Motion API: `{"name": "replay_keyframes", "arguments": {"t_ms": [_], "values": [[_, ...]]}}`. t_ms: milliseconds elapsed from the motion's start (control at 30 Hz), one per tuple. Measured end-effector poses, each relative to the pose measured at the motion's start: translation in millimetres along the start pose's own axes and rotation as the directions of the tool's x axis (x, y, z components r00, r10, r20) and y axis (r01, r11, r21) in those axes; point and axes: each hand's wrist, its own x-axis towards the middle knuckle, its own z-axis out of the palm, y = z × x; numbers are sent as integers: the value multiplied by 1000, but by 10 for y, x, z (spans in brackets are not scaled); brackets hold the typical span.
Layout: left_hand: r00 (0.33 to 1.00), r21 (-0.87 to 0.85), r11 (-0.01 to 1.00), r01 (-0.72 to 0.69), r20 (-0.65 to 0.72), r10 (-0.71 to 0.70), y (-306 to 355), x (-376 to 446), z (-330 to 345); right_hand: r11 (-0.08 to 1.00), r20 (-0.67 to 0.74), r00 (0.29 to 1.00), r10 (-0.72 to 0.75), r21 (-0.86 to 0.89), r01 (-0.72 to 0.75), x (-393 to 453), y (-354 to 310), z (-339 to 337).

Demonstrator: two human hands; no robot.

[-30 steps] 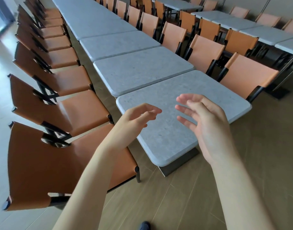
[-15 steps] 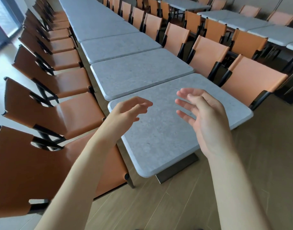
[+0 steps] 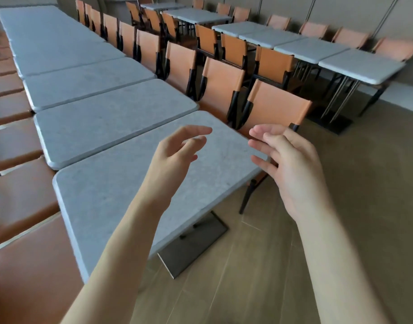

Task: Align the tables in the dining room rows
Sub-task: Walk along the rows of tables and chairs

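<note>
- We see the nearest bench [image 3: 112, 197], a grey speckled top on a dark base plate [image 3: 191, 249], standing at the near end of a long row of like benches [image 3: 67, 66] that runs away to the far left.
- Its far long edge lies just beside the next bench [image 3: 107, 127], with a thin gap between the two; the nearest top sits at a slight angle to it.
- Our left hand [image 3: 175, 155] hangs above the right part of the nearest bench, its fingers [image 3: 196, 130] loosely curved and spread, gripping nothing; we cannot tell whether it touches the top.
- Our right hand [image 3: 292, 164] is held up beside the right end of the same bench, palm turned left, fingers [image 3: 264, 146] relaxed and apart, holding nothing.
- Orange chairs [image 3: 275, 108] line the right side of the row, backs just beside the bench edges; darker orange seats [image 3: 20, 199] are tucked along the left side.
- A second row of grey benches [image 3: 359, 66] with chairs stands far right near the wall.
- The floor [image 3: 341, 183] is wood-look plank.
</note>
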Motion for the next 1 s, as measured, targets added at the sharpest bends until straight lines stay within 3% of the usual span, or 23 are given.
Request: {"name": "replay_keyframes", "arguments": {"t_ms": [133, 300, 567, 1000], "values": [[996, -2, 1000, 19, 87, -18, 19, 257, 647, 1000, -72, 997, 20, 15, -19, 238, -12, -692], [998, -16, 1000, 24, 54, -24, 78, 743, 1138, 998, -138, 989, 44, 50, -37, 594, -15, -1307], [996, 14, 1000, -11, 85, 9, -38, 1585, 1911, 999, -111, 993, 36, -1, -37, 1452, 76, -1794], [993, -38, 999, 32, 117, -28, -276, 3642, 3100, 993, -53, 996, 66, -97, -71, 3724, 102, -2564]]}}
